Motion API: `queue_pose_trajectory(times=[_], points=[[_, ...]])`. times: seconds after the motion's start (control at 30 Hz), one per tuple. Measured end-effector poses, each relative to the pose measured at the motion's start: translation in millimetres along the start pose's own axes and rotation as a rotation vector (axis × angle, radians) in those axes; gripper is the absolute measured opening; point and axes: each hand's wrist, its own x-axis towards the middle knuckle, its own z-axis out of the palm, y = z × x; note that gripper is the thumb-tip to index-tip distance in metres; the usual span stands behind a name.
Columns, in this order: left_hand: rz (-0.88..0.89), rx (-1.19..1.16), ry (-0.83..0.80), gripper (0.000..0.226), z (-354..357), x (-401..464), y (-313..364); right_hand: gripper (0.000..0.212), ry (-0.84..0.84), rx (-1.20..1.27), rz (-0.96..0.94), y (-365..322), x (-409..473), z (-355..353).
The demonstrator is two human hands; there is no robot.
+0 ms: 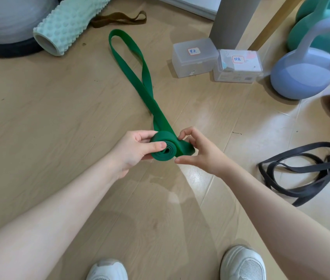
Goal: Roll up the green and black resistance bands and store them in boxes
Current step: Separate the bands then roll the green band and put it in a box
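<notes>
Rolling of the green band (139, 77) is in progress — the coil is sitting between both hands above the floor (39, 118), its tail trailing away flat toward the boxes (216, 59). The left hand (133, 150) is pinching the coil, thumb across its open end; the right hand (198, 150) is curling its fingers round the strip beside it. Next move (judged): turning the coil onward while keeping tension. The black band (305, 172) is lying unrolled, well apart.

left box (194, 57) labelled 黑色, right box (238, 66) 绿色
</notes>
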Motion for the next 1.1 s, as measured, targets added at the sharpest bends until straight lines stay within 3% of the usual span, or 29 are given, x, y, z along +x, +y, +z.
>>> queue_pose_trajectory(times=[0.17, 0.37, 0.6, 0.77, 0.83, 0.93, 1.1], points=[[0.038, -0.057, -0.003, 0.023, -5.4, 0.3, 3.1, 0.028, 0.067, -0.084, -0.056, -15.0, 3.6, -13.3], [0.062, -0.157, 0.023, 0.014, 0.7, -0.7, 4.2, 0.004, 0.149, 0.319, 0.023, -23.1, -7.4, -0.1], [0.010, -0.505, 0.125, 0.012, 21.6, 1.2, -3.0, 0.019, 0.284, 0.594, 0.046, -30.3, 0.4, 28.5], [-0.019, -0.619, 0.097, 0.007, 31.2, 3.9, -0.1, 0.017, 0.289, 0.451, 0.010, -37.8, 9.3, 17.3], [-0.062, -0.507, 0.030, 0.009, 22.7, 5.1, -2.9, 0.016, 0.220, 0.348, 0.004, -32.7, 10.7, 7.2], [-0.090, -0.062, -0.082, 0.019, 4.3, 4.5, -9.0, 0.021, 0.031, 0.107, -0.023, -22.3, 5.2, -3.7], [-0.055, 0.181, -0.166, 0.016, 3.4, 4.2, -0.5, 0.028, -0.104, -0.171, -0.058, -20.5, 1.0, -0.6]])
